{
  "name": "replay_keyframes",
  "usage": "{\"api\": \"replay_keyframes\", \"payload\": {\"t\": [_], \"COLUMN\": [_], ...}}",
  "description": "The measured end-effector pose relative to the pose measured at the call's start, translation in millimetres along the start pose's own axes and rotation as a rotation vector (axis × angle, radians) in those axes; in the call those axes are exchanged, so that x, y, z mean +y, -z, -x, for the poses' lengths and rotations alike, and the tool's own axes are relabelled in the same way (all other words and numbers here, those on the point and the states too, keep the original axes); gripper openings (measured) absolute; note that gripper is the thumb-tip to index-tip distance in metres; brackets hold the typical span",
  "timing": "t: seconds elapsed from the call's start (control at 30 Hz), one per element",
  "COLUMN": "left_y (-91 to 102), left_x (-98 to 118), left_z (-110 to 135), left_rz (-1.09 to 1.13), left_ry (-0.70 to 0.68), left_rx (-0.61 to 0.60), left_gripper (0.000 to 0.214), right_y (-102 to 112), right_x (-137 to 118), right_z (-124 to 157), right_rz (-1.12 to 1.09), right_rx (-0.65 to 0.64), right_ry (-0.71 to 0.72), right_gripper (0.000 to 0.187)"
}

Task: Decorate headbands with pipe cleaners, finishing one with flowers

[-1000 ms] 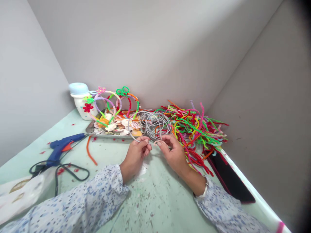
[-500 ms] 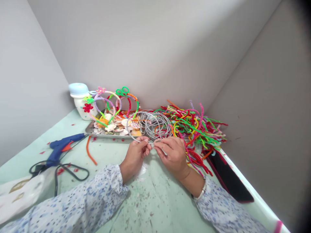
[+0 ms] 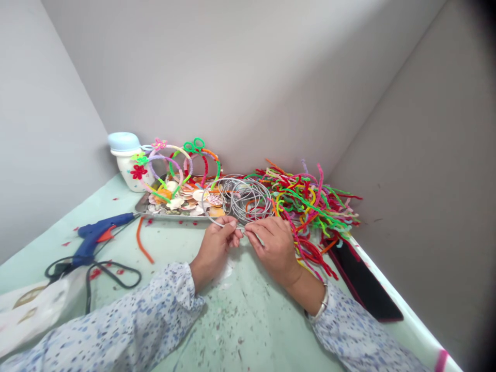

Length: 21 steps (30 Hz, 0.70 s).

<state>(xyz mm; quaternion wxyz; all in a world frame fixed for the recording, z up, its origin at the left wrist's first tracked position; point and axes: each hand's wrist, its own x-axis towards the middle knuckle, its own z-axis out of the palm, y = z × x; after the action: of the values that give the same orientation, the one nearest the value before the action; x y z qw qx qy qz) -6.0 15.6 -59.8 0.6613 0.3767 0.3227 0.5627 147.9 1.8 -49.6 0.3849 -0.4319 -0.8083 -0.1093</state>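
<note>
Both hands meet over the middle of the table, close to the front rim of the metal tray. My left hand (image 3: 217, 249) is closed, its thumb and fingers pinching a grey wire (image 3: 213, 221). My right hand (image 3: 274, 248) pinches the same wire a little to the right, fingertips almost touching those of the left. From the pinch the wire curves up to a loose tangled coil of grey wire (image 3: 251, 199) behind the hands. The exact wire end between the fingertips is too small to make out.
A metal tray (image 3: 182, 218) holds seashells and pipe-cleaner headbands (image 3: 190, 155). At right lie a heap of colourful pipe cleaners (image 3: 310, 201) and a black flat object (image 3: 366, 284). A blue glue gun (image 3: 93, 235), its cord, a plastic bag (image 3: 39, 310) and a white jar (image 3: 132, 168) are at left.
The hands keep nearly the same pinch on the wire, with only a slight shift of the right fingers. The whole view has moved a little.
</note>
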Motion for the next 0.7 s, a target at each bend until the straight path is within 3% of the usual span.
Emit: {"api": "replay_keyframes", "payload": {"t": [0.43,0.7], "left_y": [3.6,4.5], "left_x": [-6.3,-6.2], "left_z": [-0.6,-1.9], "left_rz": [-0.105,-0.161], "left_ry": [-0.076,-0.116], "left_rx": [-0.025,-0.026], "left_gripper": [0.017,0.015], "right_y": [-6.3,-5.4], "right_x": [0.7,0.7], "right_z": [1.8,3.0], "right_rz": [0.006,-0.068], "right_rx": [-0.096,-0.081], "right_ry": [-0.064,-0.077], "right_gripper": [0.017,0.016]}}
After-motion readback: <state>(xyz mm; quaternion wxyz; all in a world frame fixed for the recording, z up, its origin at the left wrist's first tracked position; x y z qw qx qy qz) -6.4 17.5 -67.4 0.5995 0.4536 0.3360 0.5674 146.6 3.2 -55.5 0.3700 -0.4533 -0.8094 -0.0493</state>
